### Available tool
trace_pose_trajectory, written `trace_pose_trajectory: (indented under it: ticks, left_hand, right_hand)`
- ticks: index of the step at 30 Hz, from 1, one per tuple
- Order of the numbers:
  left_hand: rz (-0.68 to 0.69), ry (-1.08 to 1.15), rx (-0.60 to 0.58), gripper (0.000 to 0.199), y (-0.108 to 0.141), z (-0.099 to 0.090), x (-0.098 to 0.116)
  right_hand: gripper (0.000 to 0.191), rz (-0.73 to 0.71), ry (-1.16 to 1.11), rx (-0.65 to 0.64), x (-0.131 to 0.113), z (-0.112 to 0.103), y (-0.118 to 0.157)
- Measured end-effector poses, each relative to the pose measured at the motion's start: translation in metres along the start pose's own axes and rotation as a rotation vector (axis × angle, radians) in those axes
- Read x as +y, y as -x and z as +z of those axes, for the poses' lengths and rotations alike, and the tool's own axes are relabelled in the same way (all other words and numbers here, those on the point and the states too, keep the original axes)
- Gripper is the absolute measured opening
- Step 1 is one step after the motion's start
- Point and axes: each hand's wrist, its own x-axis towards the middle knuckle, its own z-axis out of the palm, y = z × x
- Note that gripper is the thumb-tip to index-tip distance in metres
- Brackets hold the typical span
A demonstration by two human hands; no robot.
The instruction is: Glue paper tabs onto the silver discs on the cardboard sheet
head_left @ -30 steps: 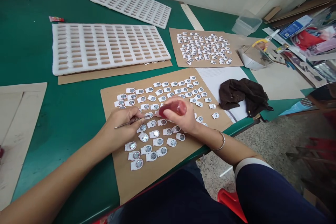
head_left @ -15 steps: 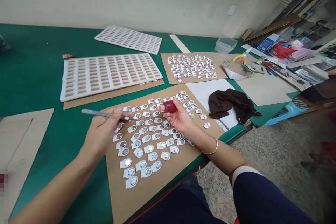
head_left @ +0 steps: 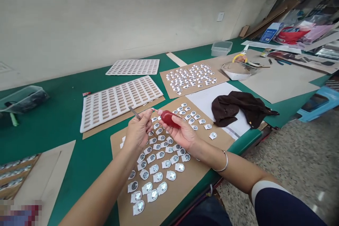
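Fingers of the left hand (head_left: 139, 130), in the head view, pinched shut around a slim metal tool (head_left: 134, 113), flat end pointing up and left. Fingers of the right hand (head_left: 180, 130) wrapped around a soft-looking red bottle (head_left: 168, 117), narrow tip toward the left fingertips; contact between tip and fingertips impossible to tell. Under both hands, on a green table (head_left: 60, 95), a brown cardboard sheet (head_left: 185, 182) with loose rows of round silvery pieces (head_left: 153, 195) on white tabs. Farther left, a white slotted tray (head_left: 119, 105), with a second slotted tray (head_left: 132, 67) behind. Beyond the bottle, a far cardboard (head_left: 164, 77) bearing more such pieces. To the right, a crumpled dark brown cloth (head_left: 225, 109), partly on white paper (head_left: 197, 97).
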Motion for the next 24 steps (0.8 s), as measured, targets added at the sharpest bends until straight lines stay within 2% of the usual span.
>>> trace_pose_trajectory:
  ticks: [4,10,14,19,24]
  left_hand:
    - [0.049,-0.015,0.000,0.034,-0.007,0.007,0.002]
    - [0.069,-0.067,-0.074,0.036,-0.007,0.010,0.014]
    - [0.063,-0.108,-0.136,0.036,-0.006,0.014,0.021]
    - [0.102,-0.133,-0.156,0.032,-0.008,0.020,0.020]
    - [0.126,-0.119,-0.165,0.031,-0.007,0.025,0.014]
  right_hand:
    - [0.044,-0.037,0.054,0.002,0.002,0.004,0.005]
    - [0.044,-0.240,0.489,0.054,0.007,0.004,0.016]
    - [0.045,-0.260,0.628,0.027,0.006,0.006,0.023]
    - [0.037,-0.236,0.601,-0.045,0.004,0.006,0.025]
    - [0.032,-0.168,0.424,-0.121,0.003,0.007,0.021]
